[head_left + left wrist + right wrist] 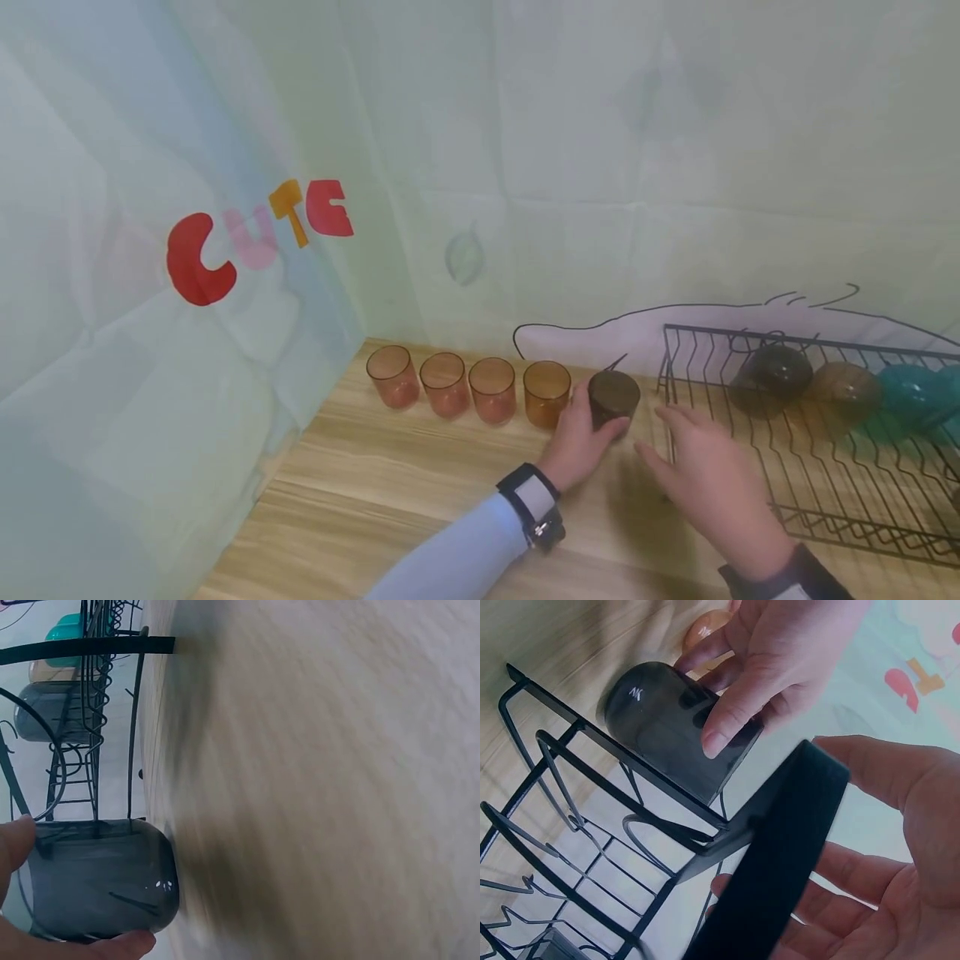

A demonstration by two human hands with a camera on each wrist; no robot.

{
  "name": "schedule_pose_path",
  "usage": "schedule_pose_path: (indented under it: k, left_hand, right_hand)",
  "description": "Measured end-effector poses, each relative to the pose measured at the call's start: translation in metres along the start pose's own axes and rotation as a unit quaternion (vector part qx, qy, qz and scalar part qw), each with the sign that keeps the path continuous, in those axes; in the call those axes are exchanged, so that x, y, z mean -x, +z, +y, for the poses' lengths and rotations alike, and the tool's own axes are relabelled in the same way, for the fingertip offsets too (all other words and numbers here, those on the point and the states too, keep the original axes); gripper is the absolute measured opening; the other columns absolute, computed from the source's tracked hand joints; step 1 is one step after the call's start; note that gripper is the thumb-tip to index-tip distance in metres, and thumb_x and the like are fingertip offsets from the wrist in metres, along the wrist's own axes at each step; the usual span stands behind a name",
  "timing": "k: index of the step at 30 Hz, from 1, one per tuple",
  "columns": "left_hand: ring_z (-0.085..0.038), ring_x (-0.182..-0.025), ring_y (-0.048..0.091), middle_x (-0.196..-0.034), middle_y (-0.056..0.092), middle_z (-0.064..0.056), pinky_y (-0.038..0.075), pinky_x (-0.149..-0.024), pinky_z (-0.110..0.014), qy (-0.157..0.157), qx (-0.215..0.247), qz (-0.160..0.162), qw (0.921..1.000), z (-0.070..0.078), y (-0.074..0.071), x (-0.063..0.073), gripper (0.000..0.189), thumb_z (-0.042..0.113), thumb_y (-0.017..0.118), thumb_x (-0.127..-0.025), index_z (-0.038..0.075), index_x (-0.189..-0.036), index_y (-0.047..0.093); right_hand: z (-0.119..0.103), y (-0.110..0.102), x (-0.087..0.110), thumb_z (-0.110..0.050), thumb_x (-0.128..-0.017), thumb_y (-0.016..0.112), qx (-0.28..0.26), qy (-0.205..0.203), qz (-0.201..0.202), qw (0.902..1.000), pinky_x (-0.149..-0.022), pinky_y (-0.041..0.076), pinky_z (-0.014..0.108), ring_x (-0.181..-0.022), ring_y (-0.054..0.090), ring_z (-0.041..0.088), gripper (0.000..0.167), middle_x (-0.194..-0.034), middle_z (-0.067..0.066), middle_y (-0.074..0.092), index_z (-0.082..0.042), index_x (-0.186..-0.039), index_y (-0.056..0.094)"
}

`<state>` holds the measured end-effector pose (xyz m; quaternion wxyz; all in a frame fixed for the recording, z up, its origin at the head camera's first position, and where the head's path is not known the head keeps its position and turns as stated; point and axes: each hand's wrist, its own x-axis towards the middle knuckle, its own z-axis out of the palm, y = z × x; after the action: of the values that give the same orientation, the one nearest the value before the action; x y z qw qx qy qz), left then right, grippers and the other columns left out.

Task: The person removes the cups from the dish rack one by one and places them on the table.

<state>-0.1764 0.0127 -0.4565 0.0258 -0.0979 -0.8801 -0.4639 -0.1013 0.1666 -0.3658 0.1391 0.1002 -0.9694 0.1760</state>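
My left hand [581, 442] grips a dark grey see-through glass [613, 396] from its left side, thumb in front. In the left wrist view the glass [105, 881] is at lower left, its base close to the tabletop. The right wrist view shows the thumb and fingers around the same dark glass [667, 720], which bears a small white mark. My right hand [708, 479] is just right of the glass, beside the rack's left end, fingers spread and holding nothing. To the left an amber glass [547, 396] and three pink glasses [492, 392] stand in a row.
A black wire dish rack [750, 467] fills the right side. In it lie a dark glass [780, 371], a brownish glass [847, 392] and teal glasses [911, 392]. A printed cloth wall [600, 208] rises behind the wooden table [360, 492].
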Motion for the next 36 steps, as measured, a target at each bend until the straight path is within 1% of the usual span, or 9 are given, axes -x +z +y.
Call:
schedule_pose_path:
  k: [6, 9, 15, 19, 22, 25, 29, 33, 36]
  left_hand:
    - [-0.015, -0.127, 0.048, -0.139, 0.050, -0.004, 0.041, -0.106, -0.038, 0.010, 0.006, -0.002, 0.9999, -0.001, -0.001, 0.002, 0.076, 0.041, 0.067, -0.084, 0.016, -0.143, 0.028]
    - [-0.015, -0.127, 0.048, -0.138, 0.050, -0.004, 0.042, -0.105, -0.038, 0.007, 0.006, -0.009, 0.9999, -0.001, -0.007, 0.007, 0.077, 0.041, 0.070, -0.081, 0.017, -0.142, 0.029]
    - [-0.023, -0.132, 0.042, -0.145, 0.041, -0.012, 0.042, -0.104, -0.042, -0.015, 0.011, -0.040, 0.9990, 0.004, -0.030, 0.025, 0.085, 0.048, 0.069, -0.080, 0.012, -0.145, 0.028]
    - [-0.019, -0.133, 0.041, -0.148, 0.038, -0.005, 0.043, -0.103, -0.040, -0.019, 0.038, -0.060, 0.9973, 0.004, -0.047, 0.039, 0.082, 0.052, 0.067, -0.079, 0.018, -0.144, 0.031]
    - [-0.018, -0.132, 0.041, -0.147, 0.039, -0.003, 0.042, -0.105, -0.038, -0.015, 0.035, -0.054, 0.9978, 0.003, -0.062, 0.050, 0.083, 0.059, 0.064, -0.078, 0.018, -0.144, 0.032]
    - [-0.016, -0.134, 0.039, -0.148, 0.038, 0.000, 0.038, -0.108, -0.038, -0.013, 0.007, -0.038, 0.9992, -0.001, -0.077, 0.060, 0.086, 0.065, 0.059, -0.077, 0.019, -0.145, 0.031]
    - [-0.021, -0.139, 0.030, -0.152, 0.031, -0.003, 0.031, -0.112, -0.045, -0.007, -0.042, -0.015, 0.9990, -0.010, -0.095, 0.073, 0.083, 0.062, 0.056, -0.082, 0.017, -0.146, 0.028]
    - [-0.027, -0.142, 0.024, -0.153, 0.028, -0.008, 0.027, -0.113, -0.050, 0.018, -0.112, 0.006, 0.9936, -0.018, -0.106, 0.082, 0.082, 0.063, 0.050, -0.085, 0.012, -0.146, 0.029]
    - [-0.028, -0.144, 0.019, -0.154, 0.025, -0.008, 0.025, -0.113, -0.051, 0.028, -0.154, 0.009, 0.9876, -0.020, -0.110, 0.087, 0.083, 0.066, 0.046, -0.085, 0.012, -0.146, 0.030]
  right_hand:
    - [0.000, 0.001, 0.001, -0.039, -0.080, 0.070, -0.009, -0.002, 0.004, 1.0000, -0.072, 0.052, 0.058, -0.097, 0.061, 0.044, 0.060, -0.122, 0.026, 0.058, -0.006, -0.128, 0.055]
    - [0.000, 0.000, 0.001, -0.038, -0.081, 0.069, -0.018, -0.011, 0.007, 0.9998, -0.078, 0.051, 0.059, -0.101, 0.060, 0.044, 0.059, -0.123, 0.026, 0.057, -0.004, -0.127, 0.055]
    - [0.003, -0.012, -0.006, -0.032, -0.079, 0.072, -0.022, -0.020, 0.036, 0.9989, -0.088, 0.045, 0.061, -0.107, 0.055, 0.043, 0.052, -0.120, 0.025, 0.059, -0.001, -0.118, 0.059]
    - [0.014, -0.028, -0.015, -0.030, -0.076, 0.073, -0.001, -0.015, 0.062, 0.9979, -0.091, 0.040, 0.064, -0.112, 0.049, 0.045, 0.050, -0.122, 0.027, 0.055, 0.001, -0.113, 0.061]
    - [0.032, -0.041, -0.026, -0.027, -0.074, 0.075, 0.015, -0.006, 0.069, 0.9975, -0.094, 0.034, 0.068, -0.116, 0.042, 0.051, 0.053, -0.126, 0.033, 0.049, 0.005, -0.112, 0.060]
    - [0.058, -0.050, -0.038, -0.026, -0.073, 0.075, 0.034, 0.011, 0.070, 0.9969, -0.095, 0.028, 0.072, -0.117, 0.037, 0.055, 0.055, -0.128, 0.038, 0.044, 0.009, -0.113, 0.058]
    - [0.094, -0.055, -0.048, -0.030, -0.076, 0.073, 0.062, 0.063, 0.047, 0.9950, -0.092, 0.025, 0.075, -0.118, 0.030, 0.059, 0.065, -0.131, 0.041, 0.035, 0.010, -0.121, 0.050]
    - [0.119, -0.054, -0.053, -0.033, -0.078, 0.072, 0.078, 0.110, 0.012, 0.9908, -0.093, 0.021, 0.076, -0.123, 0.021, 0.061, 0.076, -0.137, 0.043, 0.024, 0.009, -0.132, 0.039]
    - [0.130, -0.050, -0.056, -0.034, -0.078, 0.071, 0.079, 0.132, -0.008, 0.9880, -0.093, 0.020, 0.077, -0.126, 0.017, 0.061, 0.082, -0.141, 0.042, 0.016, 0.005, -0.138, 0.032]
